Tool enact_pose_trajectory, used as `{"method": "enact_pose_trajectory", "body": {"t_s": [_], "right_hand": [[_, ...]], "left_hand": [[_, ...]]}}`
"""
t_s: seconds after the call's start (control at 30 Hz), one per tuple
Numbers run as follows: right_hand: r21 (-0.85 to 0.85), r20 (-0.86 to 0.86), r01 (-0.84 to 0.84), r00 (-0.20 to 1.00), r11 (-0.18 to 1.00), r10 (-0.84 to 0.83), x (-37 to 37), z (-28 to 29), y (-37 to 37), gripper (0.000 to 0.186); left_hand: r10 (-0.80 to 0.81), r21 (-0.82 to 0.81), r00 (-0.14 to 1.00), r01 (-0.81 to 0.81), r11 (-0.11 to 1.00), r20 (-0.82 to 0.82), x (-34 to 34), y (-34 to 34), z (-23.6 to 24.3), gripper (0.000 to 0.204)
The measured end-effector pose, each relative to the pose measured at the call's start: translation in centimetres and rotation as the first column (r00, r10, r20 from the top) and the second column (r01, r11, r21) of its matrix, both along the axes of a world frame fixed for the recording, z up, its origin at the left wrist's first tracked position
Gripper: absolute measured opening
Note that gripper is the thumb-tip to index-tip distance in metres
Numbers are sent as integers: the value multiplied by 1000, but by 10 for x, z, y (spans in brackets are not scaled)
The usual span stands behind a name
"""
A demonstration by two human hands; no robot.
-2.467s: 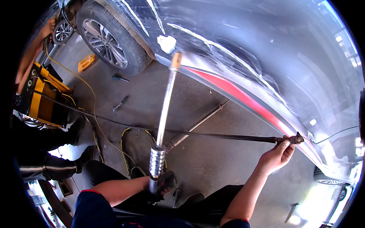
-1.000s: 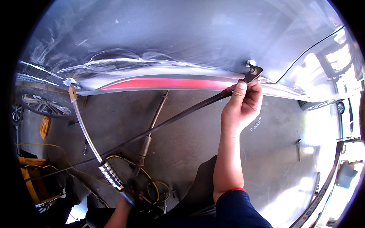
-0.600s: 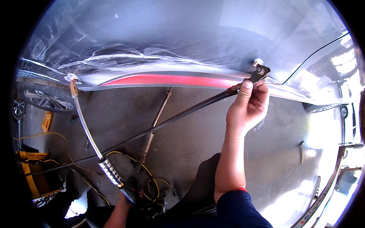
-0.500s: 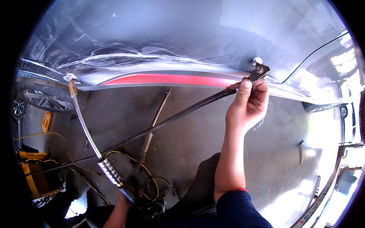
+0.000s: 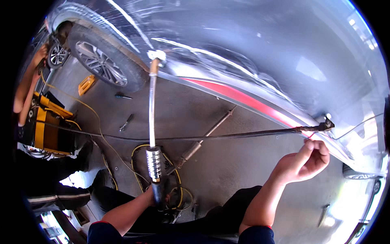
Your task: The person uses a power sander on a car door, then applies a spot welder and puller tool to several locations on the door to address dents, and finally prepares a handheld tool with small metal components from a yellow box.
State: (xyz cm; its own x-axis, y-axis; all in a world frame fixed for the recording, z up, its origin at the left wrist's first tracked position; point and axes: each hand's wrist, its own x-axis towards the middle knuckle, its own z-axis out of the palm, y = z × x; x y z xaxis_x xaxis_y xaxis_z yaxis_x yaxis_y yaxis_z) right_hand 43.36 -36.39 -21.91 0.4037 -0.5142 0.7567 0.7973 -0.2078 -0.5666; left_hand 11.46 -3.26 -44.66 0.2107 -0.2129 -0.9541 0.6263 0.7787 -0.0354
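Observation:
My left hand (image 5: 157, 196) grips the dark handle of a slide hammer (image 5: 152, 122) with a ribbed silver weight. The hammer's shaft runs up to a white pad (image 5: 156, 54) stuck on the silver car body (image 5: 260, 44), just behind the wheel arch. A long thin rod (image 5: 227, 136) crosses the floor from the left to a hooked end (image 5: 326, 124) at the car's lower edge, by the red stripe (image 5: 243, 97). My right hand (image 5: 304, 162) sits just under that end, fingers curled, apparently off the rod.
Another person (image 5: 28, 81) crouches at the left by a yellow and black machine (image 5: 44, 130) with yellow cables (image 5: 97, 122). The car's wheel (image 5: 103, 61) is at the upper left. On the concrete floor lie small tools (image 5: 126, 122), a yellow block (image 5: 87, 83) and a second shafted tool (image 5: 203, 140).
My head has swung back left, bringing the wheel and the slide hammer to the middle. My right hand, closed on the rod's hooked end before, now sits slightly below it. The left hand keeps its hold.

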Motion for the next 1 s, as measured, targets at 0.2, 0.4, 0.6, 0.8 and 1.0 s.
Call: {"method": "enact_pose_trajectory", "body": {"t_s": [0.2, 0.4, 0.6, 0.8, 1.0], "right_hand": [[18, -574, -780, 504, 626, 645, -39, -11, 144, 25], [517, -654, -815, -178, 263, 735, -29, -34, 299, 48], [833, -361, -546, -417, 88, 834, -23, -44, 316, 40], [668, 372, -91, -819, -739, 436, -16, -60, 300, 39], [550, -298, -692, -686, -468, 663, -113, -47, 213, 43]], "left_hand": [[21, -12, 1000, -21, 1000, -22, -7, 0, 1, 54], [-38, -36, 999, 38, 999, -2, -9, -8, 1, 62], [450, 279, 884, -467, 839, 127, -41, -6, -12, 51], [423, 194, 903, -429, 883, 70, -51, -15, -31, 57], [263, -60, 799, -275, 959, 540, -13, -26, 47, 45]]}}
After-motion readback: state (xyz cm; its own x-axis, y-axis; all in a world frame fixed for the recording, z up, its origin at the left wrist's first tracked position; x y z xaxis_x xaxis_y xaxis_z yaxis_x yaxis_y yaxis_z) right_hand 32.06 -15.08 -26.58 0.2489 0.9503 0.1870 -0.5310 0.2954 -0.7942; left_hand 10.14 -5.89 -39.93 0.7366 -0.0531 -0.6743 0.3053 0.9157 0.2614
